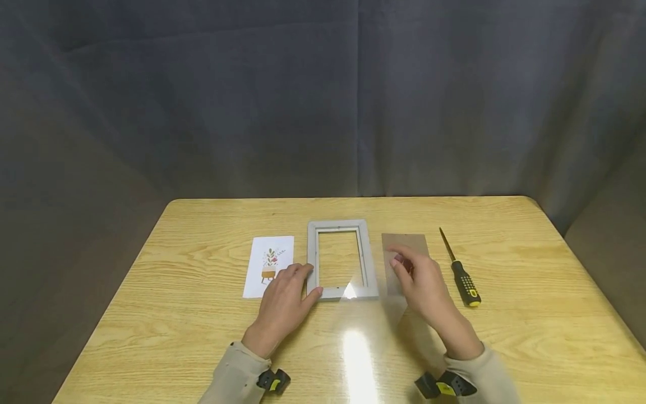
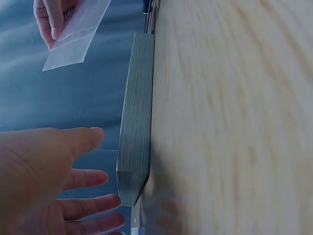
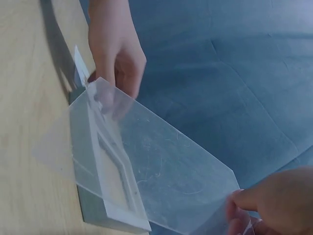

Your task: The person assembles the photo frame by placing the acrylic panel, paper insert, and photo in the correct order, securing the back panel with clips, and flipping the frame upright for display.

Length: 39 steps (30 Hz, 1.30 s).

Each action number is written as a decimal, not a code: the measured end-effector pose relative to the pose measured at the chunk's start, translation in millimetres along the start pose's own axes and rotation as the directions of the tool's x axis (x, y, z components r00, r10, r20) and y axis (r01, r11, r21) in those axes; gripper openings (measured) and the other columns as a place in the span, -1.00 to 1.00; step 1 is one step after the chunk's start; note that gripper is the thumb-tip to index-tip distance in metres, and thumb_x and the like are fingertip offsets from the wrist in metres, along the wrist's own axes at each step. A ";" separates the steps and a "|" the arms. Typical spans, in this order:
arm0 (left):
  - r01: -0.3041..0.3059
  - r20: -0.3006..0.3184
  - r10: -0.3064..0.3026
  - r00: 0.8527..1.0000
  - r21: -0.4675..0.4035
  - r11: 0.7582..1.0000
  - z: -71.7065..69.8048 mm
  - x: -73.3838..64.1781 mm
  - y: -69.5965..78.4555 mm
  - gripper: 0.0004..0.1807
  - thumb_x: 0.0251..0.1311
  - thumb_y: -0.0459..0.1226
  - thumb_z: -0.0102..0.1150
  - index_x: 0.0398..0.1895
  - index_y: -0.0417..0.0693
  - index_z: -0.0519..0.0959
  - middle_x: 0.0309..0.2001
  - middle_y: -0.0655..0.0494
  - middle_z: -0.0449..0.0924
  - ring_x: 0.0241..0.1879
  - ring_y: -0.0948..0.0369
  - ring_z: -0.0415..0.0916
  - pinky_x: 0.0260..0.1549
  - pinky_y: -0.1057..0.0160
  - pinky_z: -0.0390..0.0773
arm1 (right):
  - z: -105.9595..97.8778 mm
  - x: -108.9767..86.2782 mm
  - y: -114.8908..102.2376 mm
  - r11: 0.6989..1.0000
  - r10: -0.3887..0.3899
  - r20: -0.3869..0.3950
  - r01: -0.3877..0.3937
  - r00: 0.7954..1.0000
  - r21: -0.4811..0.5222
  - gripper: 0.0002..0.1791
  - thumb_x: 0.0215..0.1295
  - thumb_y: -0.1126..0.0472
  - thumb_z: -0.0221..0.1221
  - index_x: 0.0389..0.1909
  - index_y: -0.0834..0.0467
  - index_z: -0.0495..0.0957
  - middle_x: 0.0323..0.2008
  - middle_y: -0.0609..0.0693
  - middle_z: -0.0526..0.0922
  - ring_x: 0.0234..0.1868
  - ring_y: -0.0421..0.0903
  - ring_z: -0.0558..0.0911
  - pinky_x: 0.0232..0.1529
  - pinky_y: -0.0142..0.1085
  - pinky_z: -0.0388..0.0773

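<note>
A grey-white picture frame (image 1: 372, 264) lies flat on the table, its middle opening showing the wood below. My left hand (image 1: 284, 303) is at the frame's near left corner, fingers extended; the left wrist view shows them beside the frame's edge (image 2: 134, 112). Over to the right, my right hand (image 1: 426, 287) pinches a clear plastic sheet (image 3: 168, 156) between thumb and fingers at one end. The sheet is held tilted above the frame, and its outline is faint in the head view. Light scratches show on it in the right wrist view.
Left of the frame lies a white card (image 1: 254, 269) with a printed potted plant. A brown rectangular board (image 1: 404, 241) lies right of the frame, partly behind my right hand. Farther right is a black-and-yellow screwdriver (image 1: 463, 280). Dark curtain (image 1: 323, 112) hangs behind the wooden table (image 1: 545, 325).
</note>
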State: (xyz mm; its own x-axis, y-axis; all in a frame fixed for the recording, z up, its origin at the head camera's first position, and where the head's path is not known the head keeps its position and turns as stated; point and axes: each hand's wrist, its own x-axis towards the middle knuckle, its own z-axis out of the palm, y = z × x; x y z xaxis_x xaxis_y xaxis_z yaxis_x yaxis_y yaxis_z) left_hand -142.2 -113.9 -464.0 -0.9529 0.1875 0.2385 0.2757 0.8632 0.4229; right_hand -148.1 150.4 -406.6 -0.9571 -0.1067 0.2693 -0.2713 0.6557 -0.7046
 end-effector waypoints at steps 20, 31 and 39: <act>-0.001 0.006 0.001 1.000 0.002 1.000 -1.2 0.7 -0.4 -0.43 0.29 -0.01 0.32 0.23 -0.19 0.56 0.18 -0.13 0.63 0.16 -0.08 0.59 0.12 -0.06 0.58 | -11.1 38.8 -3.6 0.995 -0.070 -0.043 0.067 0.997 -0.073 -0.71 0.47 0.32 0.12 0.14 0.23 0.61 -0.39 0.08 0.58 -0.48 -0.08 0.44 -0.51 -0.35 0.35; 0.021 0.014 -0.021 1.000 0.016 1.000 -0.9 1.4 -0.5 -0.43 0.27 0.00 0.33 0.23 -0.14 0.57 0.17 -0.11 0.64 0.15 -0.06 0.60 0.07 -0.06 0.60 | -7.1 54.2 -6.6 0.991 -0.110 -0.058 0.106 0.992 -0.076 -0.72 0.47 0.34 0.11 0.12 0.24 0.62 -0.38 0.10 0.59 -0.48 -0.11 0.41 -0.46 -0.32 0.32; 0.011 0.013 -0.011 1.000 0.021 1.000 -1.4 1.5 -1.3 -0.44 0.28 0.01 0.32 0.22 -0.14 0.57 0.15 -0.10 0.65 0.13 -0.05 0.61 0.05 -0.06 0.61 | -3.5 66.7 -7.3 0.990 -0.123 -0.050 0.119 0.991 -0.077 -0.71 0.48 0.32 0.11 0.14 0.24 0.61 -0.39 0.09 0.59 -0.48 -0.09 0.42 -0.45 -0.29 0.33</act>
State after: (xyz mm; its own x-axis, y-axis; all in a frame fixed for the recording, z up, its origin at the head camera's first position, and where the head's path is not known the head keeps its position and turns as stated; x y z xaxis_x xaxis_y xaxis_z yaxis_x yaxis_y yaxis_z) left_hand -143.8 -115.4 -463.0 -0.9575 0.1843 0.2220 0.2628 0.8747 0.4073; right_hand -209.6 141.1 -381.3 -0.9103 -0.1485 0.3864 -0.3743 0.6938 -0.6152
